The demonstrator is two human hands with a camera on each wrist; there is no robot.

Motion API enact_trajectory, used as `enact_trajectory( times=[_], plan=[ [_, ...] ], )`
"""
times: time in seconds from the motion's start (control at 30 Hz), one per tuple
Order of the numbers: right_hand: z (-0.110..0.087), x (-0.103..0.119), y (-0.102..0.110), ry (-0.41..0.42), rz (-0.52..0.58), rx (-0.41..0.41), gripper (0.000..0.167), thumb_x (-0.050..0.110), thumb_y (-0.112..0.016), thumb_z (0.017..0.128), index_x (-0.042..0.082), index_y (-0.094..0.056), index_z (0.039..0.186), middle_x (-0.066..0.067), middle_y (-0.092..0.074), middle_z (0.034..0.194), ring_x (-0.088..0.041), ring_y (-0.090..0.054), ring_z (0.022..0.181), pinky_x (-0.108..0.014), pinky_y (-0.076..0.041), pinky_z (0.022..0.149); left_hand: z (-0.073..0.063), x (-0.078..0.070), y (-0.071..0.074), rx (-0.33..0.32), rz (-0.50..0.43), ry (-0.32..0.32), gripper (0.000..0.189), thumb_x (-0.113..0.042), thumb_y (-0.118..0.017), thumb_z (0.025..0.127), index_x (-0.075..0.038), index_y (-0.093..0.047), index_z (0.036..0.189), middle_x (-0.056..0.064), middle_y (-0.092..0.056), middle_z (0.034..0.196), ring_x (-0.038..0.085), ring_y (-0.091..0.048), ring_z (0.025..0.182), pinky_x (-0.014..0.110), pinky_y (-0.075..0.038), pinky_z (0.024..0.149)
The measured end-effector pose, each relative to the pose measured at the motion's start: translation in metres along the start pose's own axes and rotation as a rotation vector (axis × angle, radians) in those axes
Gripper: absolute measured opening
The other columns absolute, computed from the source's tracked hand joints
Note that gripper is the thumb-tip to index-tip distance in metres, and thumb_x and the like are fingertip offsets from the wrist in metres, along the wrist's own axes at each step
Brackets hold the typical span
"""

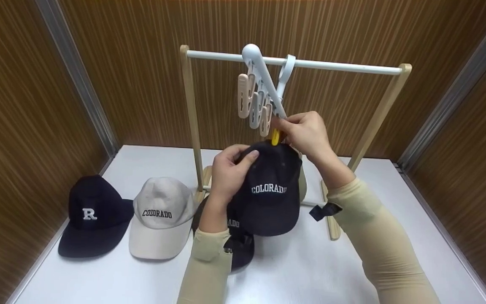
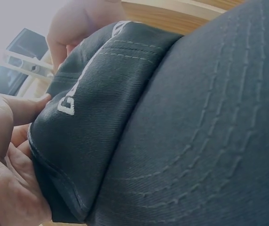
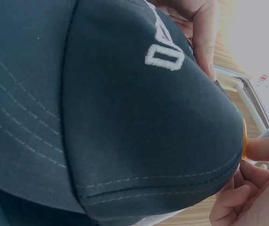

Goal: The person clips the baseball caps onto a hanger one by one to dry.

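Note:
A black baseball cap [image 1: 268,169] lettered COLORADO hangs with its brim down in front of the rack. My left hand [image 1: 231,171] grips the left side of its crown, thumb on the front and fingers behind. With thumb and fingers, my right hand [image 1: 308,131] pinches a yellow clothespin [image 1: 275,137] at the top of the crown. The clothespin's orange-yellow edge [image 3: 245,139] shows against the cap in the right wrist view; its jaws are mostly hidden. Above is a pale blue hanger [image 1: 264,74], with several pink and grey clothespins [image 1: 255,110] dangling from it.
The hanger hooks over a white bar [image 1: 331,65] on a wooden-legged rack [image 1: 190,114]. On the white table [image 1: 293,274] lie a navy cap [image 1: 93,215] with an R, a beige cap [image 1: 160,219] and another dark cap [image 1: 243,253] partly under my left forearm. Wood-patterned walls enclose the table.

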State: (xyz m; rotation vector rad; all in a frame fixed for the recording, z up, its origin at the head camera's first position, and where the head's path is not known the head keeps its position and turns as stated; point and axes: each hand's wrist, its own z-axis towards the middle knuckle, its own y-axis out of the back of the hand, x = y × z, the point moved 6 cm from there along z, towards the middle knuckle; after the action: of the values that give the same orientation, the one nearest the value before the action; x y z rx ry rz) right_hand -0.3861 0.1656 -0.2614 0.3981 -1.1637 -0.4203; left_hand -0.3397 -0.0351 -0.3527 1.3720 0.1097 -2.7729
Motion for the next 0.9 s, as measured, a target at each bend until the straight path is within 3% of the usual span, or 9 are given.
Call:
enact_trajectory(
  times=[0.17, 0.37, 0.9],
  plan=[
    [0.0, -0.001, 0.0, -0.025, 0.012, 0.015, 0.034, 0.035, -0.078, 0.103, 0.005, -0.087, 0.089, -0.001, -0.065, 0.065, -0.009, -0.054, 0.055, -0.024, -0.039, 0.05, 0.0, -0.002, -0.002, -0.033, 0.035, -0.027, 0.01, -0.009, -0.083, 0.101, 0.0, -0.082, 0.102, 0.008, -0.081, 0.092, 0.017, -0.072, 0.08, 0.028, -0.056, 0.073],
    [0.001, -0.004, 0.0, -0.062, 0.027, 0.022, 0.033, 0.035, -0.078, 0.104, 0.007, -0.087, 0.089, 0.002, -0.062, 0.063, -0.009, -0.054, 0.055, -0.024, -0.04, 0.05, 0.0, -0.001, -0.003, -0.079, 0.068, -0.013, 0.009, -0.009, -0.083, 0.099, 0.0, -0.082, 0.1, 0.006, -0.081, 0.089, 0.015, -0.071, 0.078, 0.027, -0.055, 0.072],
    [0.0, -0.006, 0.002, -0.029, -0.01, 0.034, 0.034, 0.038, -0.078, 0.103, 0.009, -0.086, 0.087, 0.004, -0.062, 0.064, -0.013, -0.055, 0.061, -0.026, -0.041, 0.052, -0.004, -0.004, -0.01, -0.177, 0.055, 0.016, 0.011, -0.01, -0.083, 0.1, 0.001, -0.082, 0.098, 0.006, -0.078, 0.081, 0.016, -0.069, 0.073, 0.028, -0.054, 0.07]
  ],
)
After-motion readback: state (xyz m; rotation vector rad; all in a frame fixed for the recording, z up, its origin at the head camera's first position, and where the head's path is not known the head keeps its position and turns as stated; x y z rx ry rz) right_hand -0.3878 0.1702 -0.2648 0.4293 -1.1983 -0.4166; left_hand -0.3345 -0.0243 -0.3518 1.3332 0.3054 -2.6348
